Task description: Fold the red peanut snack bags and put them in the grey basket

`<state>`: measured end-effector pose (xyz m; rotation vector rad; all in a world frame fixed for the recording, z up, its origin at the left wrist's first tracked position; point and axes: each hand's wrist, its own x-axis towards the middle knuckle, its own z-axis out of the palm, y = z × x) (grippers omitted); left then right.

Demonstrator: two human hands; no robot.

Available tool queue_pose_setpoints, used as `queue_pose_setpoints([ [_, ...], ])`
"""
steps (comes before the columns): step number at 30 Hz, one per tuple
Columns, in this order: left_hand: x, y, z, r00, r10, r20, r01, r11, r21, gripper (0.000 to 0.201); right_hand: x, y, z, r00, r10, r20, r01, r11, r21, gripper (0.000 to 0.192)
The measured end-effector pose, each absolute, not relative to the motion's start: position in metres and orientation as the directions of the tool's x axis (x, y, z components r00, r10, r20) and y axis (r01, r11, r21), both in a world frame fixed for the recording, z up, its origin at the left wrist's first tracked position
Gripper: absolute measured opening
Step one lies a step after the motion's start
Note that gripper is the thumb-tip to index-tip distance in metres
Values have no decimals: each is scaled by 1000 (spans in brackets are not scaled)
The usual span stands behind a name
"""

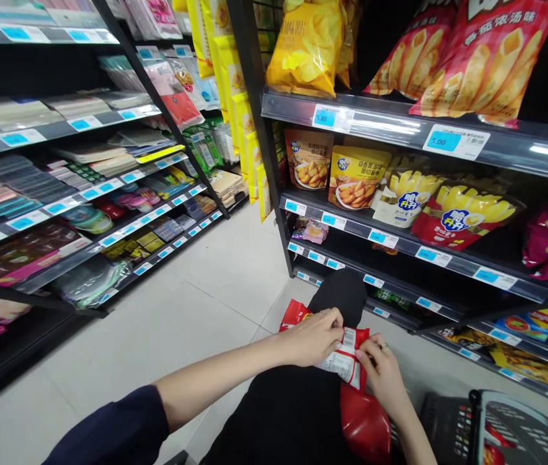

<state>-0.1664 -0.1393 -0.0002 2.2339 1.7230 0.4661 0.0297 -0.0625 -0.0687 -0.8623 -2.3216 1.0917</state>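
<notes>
Packet [344, 365] is held between left hand [315, 339] and right hand [384, 365], its edges pinched by the fingers of each.

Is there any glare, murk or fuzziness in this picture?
Head view: white glare streaks the snack shelf's front rail; head view: the space around the red snack bags is nearly black; head view: small print on the red-and-white packet is too soft to read.
</notes>
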Motion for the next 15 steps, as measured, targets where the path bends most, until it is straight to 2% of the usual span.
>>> queue_pose_setpoints([
  [3, -168, -137, -5, 142, 989, 30, 825, -135, 548, 9, 32, -65, -81, -673, 739, -28, 315, 252, -915, 24],
  [6, -176, -136, -13, -35, 999, -15, 796, 37, 604, 32, 34, -70, -95, -615, 778, -126, 216, 13, -976, 24],
  [10, -199, -149, -26, -303, 952, -54, 733, 268, 625, 57, 36, -77, -106, -555, 807, -201, 79, -189, -979, 27],
  [13, -217, -171, -37, -481, 868, -123, 520, 396, 757, 78, 35, -81, -109, -538, 801, -264, 1, -313, -950, 37],
  [15, -225, -185, -43, -485, 817, -312, 262, 476, 840, 72, 34, -84, -111, -505, 817, -278, -34, -341, -940, 46],
])
